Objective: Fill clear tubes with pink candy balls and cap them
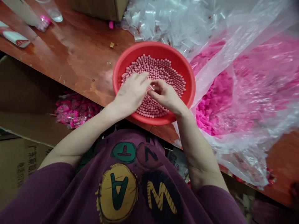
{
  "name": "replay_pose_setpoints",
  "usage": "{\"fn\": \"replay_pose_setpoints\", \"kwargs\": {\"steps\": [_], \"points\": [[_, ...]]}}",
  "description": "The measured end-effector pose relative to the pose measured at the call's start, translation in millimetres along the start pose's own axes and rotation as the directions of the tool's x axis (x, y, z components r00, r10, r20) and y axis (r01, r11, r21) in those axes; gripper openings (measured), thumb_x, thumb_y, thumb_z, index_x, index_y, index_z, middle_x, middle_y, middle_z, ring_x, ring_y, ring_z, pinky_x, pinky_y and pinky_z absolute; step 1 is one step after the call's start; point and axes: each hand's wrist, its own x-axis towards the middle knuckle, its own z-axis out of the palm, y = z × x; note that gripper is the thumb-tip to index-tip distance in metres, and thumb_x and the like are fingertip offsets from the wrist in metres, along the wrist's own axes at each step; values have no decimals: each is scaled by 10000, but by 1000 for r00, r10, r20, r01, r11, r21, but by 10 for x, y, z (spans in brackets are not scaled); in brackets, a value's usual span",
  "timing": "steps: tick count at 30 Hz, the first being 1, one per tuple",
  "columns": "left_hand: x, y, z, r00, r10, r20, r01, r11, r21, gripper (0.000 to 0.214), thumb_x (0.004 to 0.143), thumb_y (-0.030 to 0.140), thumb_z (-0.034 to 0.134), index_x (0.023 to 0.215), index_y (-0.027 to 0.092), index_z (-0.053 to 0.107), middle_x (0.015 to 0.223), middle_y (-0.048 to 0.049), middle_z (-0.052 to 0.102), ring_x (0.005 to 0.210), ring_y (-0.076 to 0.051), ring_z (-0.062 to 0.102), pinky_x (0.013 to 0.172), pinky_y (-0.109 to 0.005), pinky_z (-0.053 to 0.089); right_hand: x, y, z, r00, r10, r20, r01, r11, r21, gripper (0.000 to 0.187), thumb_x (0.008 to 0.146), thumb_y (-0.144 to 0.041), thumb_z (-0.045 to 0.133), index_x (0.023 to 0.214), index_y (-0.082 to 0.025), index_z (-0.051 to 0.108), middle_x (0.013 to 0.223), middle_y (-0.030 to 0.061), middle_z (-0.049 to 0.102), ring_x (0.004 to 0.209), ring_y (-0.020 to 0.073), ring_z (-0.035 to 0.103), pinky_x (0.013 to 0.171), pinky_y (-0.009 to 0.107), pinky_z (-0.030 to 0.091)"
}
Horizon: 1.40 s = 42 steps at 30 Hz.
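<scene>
Head view, the only one: your hands are close together over the red plastic basin [153, 45], near middle of the wooden table [77, 59]. Pink beads [158, 67] lie in the basin, under and around your fingers. Right hand [166, 95]: thumb and forefinger look pinched on a small clear plastic piece [152, 87], above the beads. Left hand [133, 91]: back up, fingertips right beside it; can't tell whether they grip.

To do this well, I'd keep the pinch light so the thin plastic doesn't flex, work low inside the rim so dropped beads land back in, and keep your right forearm off the plastic bag [243, 155] of pink plastic pieces [206, 109] to the right. Clear plastic containers [161, 20] sit far side, within reach.
</scene>
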Motion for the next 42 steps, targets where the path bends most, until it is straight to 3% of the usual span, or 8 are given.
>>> {"fn": "replay_pose_setpoints", "kwargs": {"steps": [4, 9, 15, 18, 23, 28, 35, 42], "points": [[280, 121, 214, 964, 157, 217, -173, 983, 59, 322, 1091, 64, 463, 1233, 79, 752, 1252, -195, 764, 1236, -332, 671, 1071, -454, 548, -263, 127, -13, 987, 104, -121, -60, 944, 326, 180, 1086, -406, 667, 1197, -297, 576, 750, -61, 622, 675, 182, 653, 664, 324, 568], [657, -93, 222, 853, 284, 439, -318, 948, 6, 187, 1064, 180, 599, 1090, 111, 771, 1129, -148, 756, 1116, -296, 675, 1004, -415, 541, -645, 93, -88, 946, 68, -318, 9, 972, 236, 408, 1129, -562, 606, 1455, -321, 558, 953, -5, 759, 783, 208, 743, 775, 399, 673], [896, -196, 633, 740, 228, 632, -408, 900, 152, 306, 940, 22, 486, 920, 139, 767, 1004, -160, 718, 960, -272, 639, 869, -407, 517, -1539, 473, -811, 700, 111, -705, -286, 949, -135, 251, 1096, -395, 588, 1159, -259, 789, 981, 38, 819, 890, 223, 770, 919, 418, 662], [918, 19, 893, 688, 268, 674, -377, 926, 16, 259, 848, 33, 533, 897, 141, 764, 996, -157, 722, 874, -273, 649, 834, -412, 518, -1874, 939, -1158, 601, 255, -758, -530, 836, -139, 240, 1009, -306, 579, 1016, -231, 808, 871, 50, 808, 852, 251, 765, 927, 447, 663], [926, 324, 974, 758, 211, 617, -2, 947, -322, 100, 751, 133, 682, 810, 196, 732, 834, -54, 690, 817, -235, 658, 851, -386, 540, -1683, 1377, -1152, 673, 363, -644, -652, 703, -285, 304, 977, -273, 654, 1221, -190, 814, 1229, 166, 832, 1150, 354, 773, 1122, 551, 618], [756, 450, 520, 870, 25, 492, 387, 583, -714, 157, 807, 224, 823, 951, 172, 791, 971, -41, 753, 952, -201, 694, 973, -357, 556, -1422, 1338, -976, 656, 443, -612, -718, 617, -322, 359, 1015, -298, 692, 1329, -146, 780, 1349, 229, 747, 1285, 391, 717, 1188, 567, 568], [346, 470, 210, 780, -189, 596, 607, 1, -794, 215, 865, 202, 854, 1058, 141, 780, 1000, -50, 749, 898, -175, 755, 787, -286, 622, -1319, 1405, -934, 702, 309, -642, -655, 634, -411, 430, 1021, -290, 600, 1419, -199, 734, 1423, 203, 728, 1340, 400, 676, 1183, 615, 541], [140, 490, 177, 750, -183, 635, 565, -321, -760, 340, 787, 8, 720, 1103, 121, 773, 1036, -62, 783, 892, -171, 795, 753, -249, 644, -1198, 1296, -996, 597, 91, -797, -536, 785, -312, 430, 1064, -345, 441, 1399, -238, 690, 1375, 175, 734, 1310, 346, 698, 1168, 614, 555]]}}
